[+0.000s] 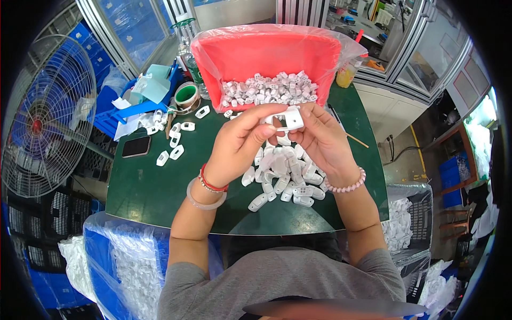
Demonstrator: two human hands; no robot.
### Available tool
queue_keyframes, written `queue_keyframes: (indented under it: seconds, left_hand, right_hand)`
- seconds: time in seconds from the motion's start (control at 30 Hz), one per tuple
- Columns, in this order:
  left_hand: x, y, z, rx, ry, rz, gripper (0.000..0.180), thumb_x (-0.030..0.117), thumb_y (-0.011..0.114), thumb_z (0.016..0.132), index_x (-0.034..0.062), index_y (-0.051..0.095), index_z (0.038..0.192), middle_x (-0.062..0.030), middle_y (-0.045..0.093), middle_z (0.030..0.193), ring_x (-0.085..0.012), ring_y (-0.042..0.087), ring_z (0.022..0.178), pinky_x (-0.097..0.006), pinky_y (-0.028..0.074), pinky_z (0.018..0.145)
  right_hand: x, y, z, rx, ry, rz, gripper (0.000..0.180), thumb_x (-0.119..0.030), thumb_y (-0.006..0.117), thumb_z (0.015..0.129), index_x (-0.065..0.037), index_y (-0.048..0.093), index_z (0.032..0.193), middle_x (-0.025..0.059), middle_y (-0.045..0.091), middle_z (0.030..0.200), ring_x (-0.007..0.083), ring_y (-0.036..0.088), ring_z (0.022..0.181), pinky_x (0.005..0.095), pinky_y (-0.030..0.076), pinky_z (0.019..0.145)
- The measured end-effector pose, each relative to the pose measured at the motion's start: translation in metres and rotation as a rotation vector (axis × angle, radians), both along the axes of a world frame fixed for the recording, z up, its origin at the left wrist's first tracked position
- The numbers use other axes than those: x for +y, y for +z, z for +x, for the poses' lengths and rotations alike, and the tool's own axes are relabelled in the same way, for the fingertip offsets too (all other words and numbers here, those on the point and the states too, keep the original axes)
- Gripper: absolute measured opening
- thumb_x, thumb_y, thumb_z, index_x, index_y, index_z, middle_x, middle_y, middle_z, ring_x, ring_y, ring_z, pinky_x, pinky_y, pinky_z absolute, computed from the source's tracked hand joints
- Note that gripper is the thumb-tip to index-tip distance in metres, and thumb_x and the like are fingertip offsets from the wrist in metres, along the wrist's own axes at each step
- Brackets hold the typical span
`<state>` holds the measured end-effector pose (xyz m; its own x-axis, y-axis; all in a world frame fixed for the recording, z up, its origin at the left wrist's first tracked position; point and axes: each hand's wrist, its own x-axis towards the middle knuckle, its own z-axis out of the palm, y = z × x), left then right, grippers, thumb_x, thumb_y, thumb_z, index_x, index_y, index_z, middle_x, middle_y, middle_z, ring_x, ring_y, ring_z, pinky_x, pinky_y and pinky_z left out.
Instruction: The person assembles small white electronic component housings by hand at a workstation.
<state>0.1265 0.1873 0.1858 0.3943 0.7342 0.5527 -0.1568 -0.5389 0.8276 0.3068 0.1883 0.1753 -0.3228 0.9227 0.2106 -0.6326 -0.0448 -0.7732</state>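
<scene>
Between both hands I hold a small white plastic housing (293, 118) with a rectangular opening and a small round hole, raised above the table. My left hand (246, 133) pinches its left end between thumb and fingers. My right hand (324, 140) grips the right end the same way. Just below the hands lies a heap of similar white plastic housings (288, 178), partly hidden by my fingers. Behind them a red bin (266, 50), lined with clear film, is tipped toward me with many small white parts (272, 88) in its bottom.
On the green table (154, 194) at left lie several loose white housings (175, 140), a phone (136, 147), a green tape roll (186, 94) and a blue tray (136, 109). A thin stick (356, 140) lies at right. A fan (45, 117) stands left; lined crates (128, 256) flank my seat.
</scene>
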Motion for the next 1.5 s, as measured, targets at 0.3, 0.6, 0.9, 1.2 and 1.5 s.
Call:
queue_keyframes:
  seconds: [0.3, 0.6, 0.9, 1.2, 1.5]
  left_hand:
    - [-0.005, 0.004, 0.014, 0.088, 0.278, 0.308, 0.04, 0.003, 0.067, 0.07, 0.0058, 0.058, 0.108, -0.0111, 0.061, 0.097, -0.0238, 0.059, 0.084, -0.031, 0.046, 0.073]
    - [-0.003, 0.008, 0.009, 0.156, 0.303, 0.35, 0.033, 0.001, 0.067, 0.069, 0.0056, 0.061, 0.102, -0.0093, 0.062, 0.089, -0.0228, 0.059, 0.078, -0.03, 0.046, 0.069]
    - [0.004, 0.001, 0.01, 0.196, 0.341, 0.394, 0.037, -0.001, 0.067, 0.067, 0.0064, 0.06, 0.103, -0.0091, 0.061, 0.087, -0.0236, 0.058, 0.077, -0.03, 0.046, 0.068]
    - [-0.001, -0.002, 0.01, -0.192, -0.044, -0.318, 0.026, 0.012, 0.06, 0.084, -0.0004, 0.056, 0.106, -0.0037, 0.059, 0.094, -0.0098, 0.053, 0.085, -0.025, 0.044, 0.075]
    - [0.001, -0.005, 0.009, -0.18, -0.02, -0.336, 0.018, 0.013, 0.057, 0.086, -0.0011, 0.059, 0.097, -0.0014, 0.058, 0.09, -0.0066, 0.052, 0.083, -0.021, 0.042, 0.074]
  right_hand:
    - [-0.01, 0.007, 0.003, -0.074, -0.039, 0.066, 0.02, -0.018, 0.053, 0.089, -0.001, 0.055, 0.099, 0.0057, 0.06, 0.091, 0.0129, 0.059, 0.081, 0.0261, 0.048, 0.073]
    - [-0.003, 0.009, 0.017, -0.268, 0.005, 0.115, 0.023, -0.016, 0.057, 0.086, 0.002, 0.062, 0.099, 0.008, 0.064, 0.088, 0.0118, 0.06, 0.079, 0.0238, 0.048, 0.067]
    - [-0.008, 0.01, 0.007, -0.363, -0.088, 0.165, 0.022, -0.017, 0.059, 0.085, 0.001, 0.06, 0.096, 0.0038, 0.061, 0.085, 0.0083, 0.054, 0.073, 0.0217, 0.044, 0.068]
    - [-0.011, 0.014, 0.006, -0.314, -0.141, 0.088, 0.021, -0.018, 0.061, 0.084, 0.001, 0.06, 0.093, 0.0017, 0.059, 0.081, 0.0072, 0.052, 0.07, 0.0203, 0.042, 0.065]
    - [-0.004, 0.006, 0.01, -0.333, -0.068, 0.156, 0.025, -0.022, 0.064, 0.081, 0.001, 0.06, 0.089, 0.0001, 0.053, 0.091, 0.0067, 0.047, 0.076, 0.02, 0.039, 0.069]
